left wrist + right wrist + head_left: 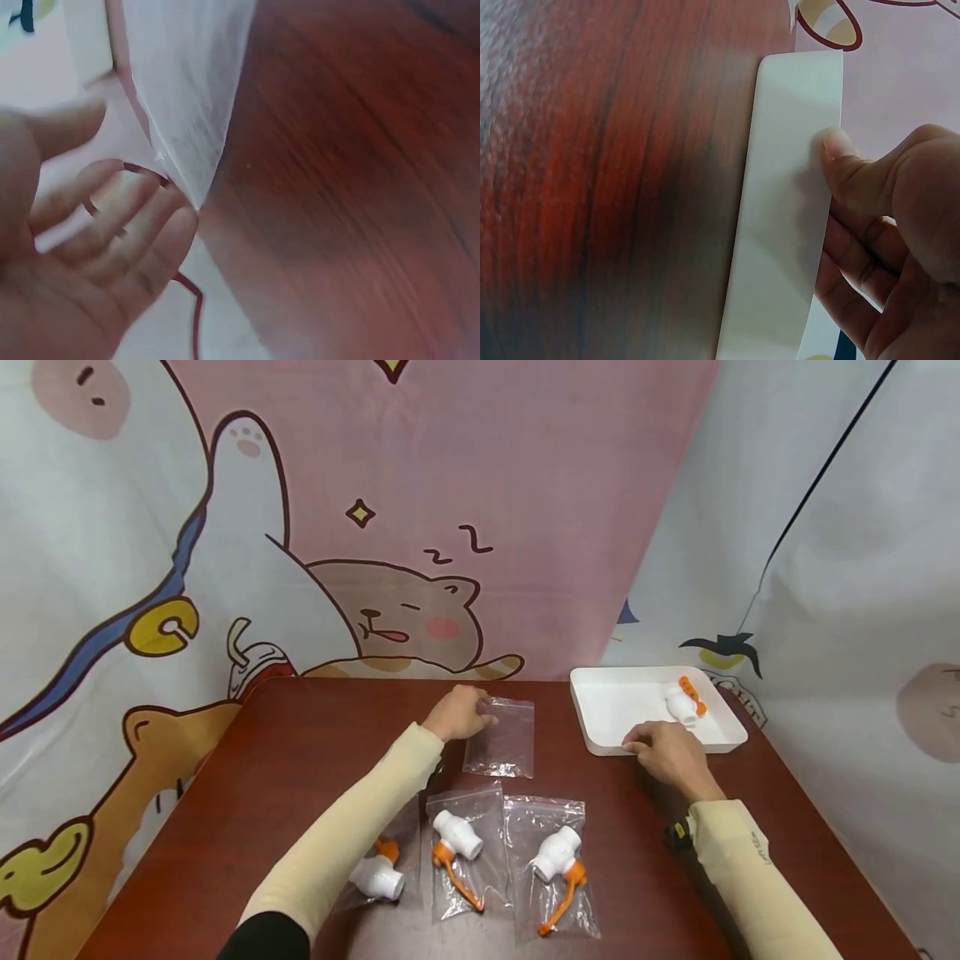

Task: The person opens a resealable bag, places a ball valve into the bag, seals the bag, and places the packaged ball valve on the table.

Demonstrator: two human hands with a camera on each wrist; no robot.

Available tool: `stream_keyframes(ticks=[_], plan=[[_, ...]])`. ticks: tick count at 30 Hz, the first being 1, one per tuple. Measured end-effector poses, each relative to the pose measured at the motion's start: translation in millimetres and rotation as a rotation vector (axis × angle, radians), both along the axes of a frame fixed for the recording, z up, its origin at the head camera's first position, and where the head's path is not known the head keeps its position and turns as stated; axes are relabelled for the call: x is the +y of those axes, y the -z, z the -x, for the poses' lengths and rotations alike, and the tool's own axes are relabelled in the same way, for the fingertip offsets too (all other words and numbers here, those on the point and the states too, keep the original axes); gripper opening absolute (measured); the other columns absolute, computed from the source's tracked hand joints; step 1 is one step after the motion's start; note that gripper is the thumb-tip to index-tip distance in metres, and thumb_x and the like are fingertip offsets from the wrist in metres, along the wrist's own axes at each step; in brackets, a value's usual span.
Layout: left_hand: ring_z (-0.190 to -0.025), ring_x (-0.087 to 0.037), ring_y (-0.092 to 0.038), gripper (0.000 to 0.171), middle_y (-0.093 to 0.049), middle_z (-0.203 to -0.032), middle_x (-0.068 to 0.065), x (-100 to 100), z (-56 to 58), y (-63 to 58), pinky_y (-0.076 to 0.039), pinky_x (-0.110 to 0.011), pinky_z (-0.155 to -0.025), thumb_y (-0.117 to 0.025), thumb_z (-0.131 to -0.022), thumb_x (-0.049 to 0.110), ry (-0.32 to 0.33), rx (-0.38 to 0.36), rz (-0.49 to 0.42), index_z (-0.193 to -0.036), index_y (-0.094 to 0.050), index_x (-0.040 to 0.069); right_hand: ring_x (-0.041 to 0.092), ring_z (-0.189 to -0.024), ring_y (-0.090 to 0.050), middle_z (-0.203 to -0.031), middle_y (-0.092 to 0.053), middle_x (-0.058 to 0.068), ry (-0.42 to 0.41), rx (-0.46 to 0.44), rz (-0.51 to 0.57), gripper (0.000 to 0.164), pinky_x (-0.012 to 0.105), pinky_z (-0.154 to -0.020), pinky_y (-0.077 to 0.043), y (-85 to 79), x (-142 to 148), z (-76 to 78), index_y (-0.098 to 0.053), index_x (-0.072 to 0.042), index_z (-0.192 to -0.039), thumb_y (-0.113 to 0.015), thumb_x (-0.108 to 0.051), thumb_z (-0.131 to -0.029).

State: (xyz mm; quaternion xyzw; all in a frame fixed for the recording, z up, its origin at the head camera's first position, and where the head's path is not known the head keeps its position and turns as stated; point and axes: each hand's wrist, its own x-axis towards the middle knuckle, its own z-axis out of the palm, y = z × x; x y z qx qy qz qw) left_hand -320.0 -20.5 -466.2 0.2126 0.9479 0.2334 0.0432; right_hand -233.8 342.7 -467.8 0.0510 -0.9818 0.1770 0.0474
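Observation:
My left hand (459, 713) is at the top edge of a clear zip bag (501, 739) lying flat on the table. In the left wrist view its fingers (142, 225) are loosely bent near the corner of the bag, thumb apart from them. My right hand (667, 753) grips the near rim of a white tray (607, 706), its thumb against the outer wall and its fingers over the rim. Inside the tray's right side lies a white plastic fitting (681, 704) with an orange strap piece.
Three more zip bags lie nearer on the brown table (315, 752). One white fitting with orange parts shows in the left bag (378, 875), the middle bag (459, 837) and the right bag (557, 853). A printed cloth (570, 510) hangs behind the table.

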Motion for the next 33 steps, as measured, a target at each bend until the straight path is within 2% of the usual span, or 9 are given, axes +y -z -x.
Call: stream_keyframes(ticks=[2, 5, 7, 10, 13, 18, 24, 30, 33], plan=[[-0.087, -0.021, -0.070, 0.033, -0.076, -0.105, -0.010, 0.6, 7.6, 1.4, -0.058, -0.039, -0.081, -0.076, -0.093, 0.030, -0.119, 0.005, -0.049, -0.113, -0.074, 0.003, 0.021, -0.071, -0.057, -0.090, -0.076, 0.008, 0.000, 0.005, 0.001, 0.008, 0.034, -0.062, -0.040, 0.3, -0.6, 0.0, -0.080, -0.014, -0.092, -0.074, -0.020, -0.092], [-0.070, -0.021, -0.059, 0.034, -0.071, -0.088, -0.011, 2.7, 17.3, 4.0, -0.053, -0.038, -0.068, -0.074, -0.094, 0.033, -0.265, -0.021, -0.070, -0.095, -0.075, -0.001, 0.021, -0.071, -0.057, -0.090, -0.076, 0.008, 0.006, 0.004, 0.005, 0.008, 0.033, -0.062, -0.039, 0.2, -1.7, 0.0, -0.079, -0.013, -0.093, -0.074, -0.020, -0.092], [-0.071, -0.023, -0.060, 0.039, -0.071, -0.088, -0.013, 5.4, 23.0, 6.9, -0.053, -0.039, -0.067, -0.073, -0.094, 0.036, -0.336, -0.054, -0.054, -0.094, -0.074, -0.002, 0.021, -0.071, -0.056, -0.089, -0.076, 0.008, 0.013, 0.005, 0.006, 0.007, 0.033, -0.062, -0.038, 0.3, -1.8, 0.3, -0.079, -0.013, -0.092, -0.074, -0.019, -0.092], [-0.089, -0.030, -0.069, 0.048, -0.074, -0.107, -0.017, 11.0, 29.5, 10.8, -0.058, -0.044, -0.079, -0.072, -0.093, 0.044, -0.412, -0.114, 0.001, -0.110, -0.073, -0.001, 0.021, -0.072, -0.056, -0.090, -0.076, 0.008, 0.015, -0.002, 0.008, 0.007, 0.033, -0.063, -0.038, 0.6, -2.1, -0.1, -0.079, -0.014, -0.092, -0.074, -0.019, -0.092], [-0.107, -0.035, -0.071, 0.056, -0.072, -0.123, -0.018, 16.7, 33.3, 14.8, -0.059, -0.048, -0.090, -0.071, -0.093, 0.051, -0.437, -0.153, 0.091, -0.122, -0.071, 0.003, 0.021, -0.072, -0.056, -0.091, -0.076, 0.007, 0.013, -0.013, 0.006, 0.006, 0.034, -0.063, -0.038, 2.5, -2.2, -1.2, -0.079, -0.015, -0.092, -0.074, -0.019, -0.092], [-0.106, -0.032, -0.072, 0.053, -0.074, -0.120, -0.015, 23.2, 36.2, 17.4, -0.059, -0.046, -0.089, -0.074, -0.090, 0.050, -0.465, -0.140, 0.172, -0.120, -0.073, 0.006, 0.020, -0.072, -0.056, -0.091, -0.076, 0.006, -0.001, -0.001, 0.001, 0.007, 0.034, -0.064, -0.040, 5.8, -1.4, -1.4, -0.079, -0.016, -0.090, -0.072, -0.015, -0.092], [-0.102, -0.030, -0.070, 0.049, -0.074, -0.118, -0.014, 22.2, 35.1, 14.4, -0.058, -0.044, -0.090, -0.082, -0.086, 0.040, -0.501, -0.156, 0.108, -0.118, -0.073, 0.004, 0.020, -0.073, -0.057, -0.092, -0.076, 0.006, -0.009, 0.004, 0.003, 0.007, 0.035, -0.064, -0.041, 5.2, 0.2, -0.4, -0.079, -0.016, -0.089, -0.073, -0.016, -0.092], [-0.103, -0.031, -0.070, 0.051, -0.072, -0.122, -0.015, 19.3, 39.3, 14.7, -0.058, -0.045, -0.091, -0.087, -0.081, 0.034, -0.487, -0.156, 0.047, -0.119, -0.072, 0.002, 0.021, -0.074, -0.058, -0.093, -0.076, 0.007, -0.001, 0.001, 0.005, 0.008, 0.035, -0.065, -0.041, 2.9, 2.1, 0.7, -0.080, -0.015, -0.090, -0.072, -0.017, -0.093], [-0.097, -0.029, -0.069, 0.040, -0.073, -0.116, -0.013, 17.3, 41.8, 16.1, -0.058, -0.044, -0.087, -0.088, -0.081, 0.031, -0.479, -0.171, 0.006, -0.107, -0.075, 0.004, 0.021, -0.075, -0.058, -0.094, -0.077, 0.007, 0.001, -0.004, 0.009, 0.009, 0.035, -0.066, -0.041, 2.5, 2.0, 0.2, -0.080, -0.015, -0.091, -0.071, -0.017, -0.093]])
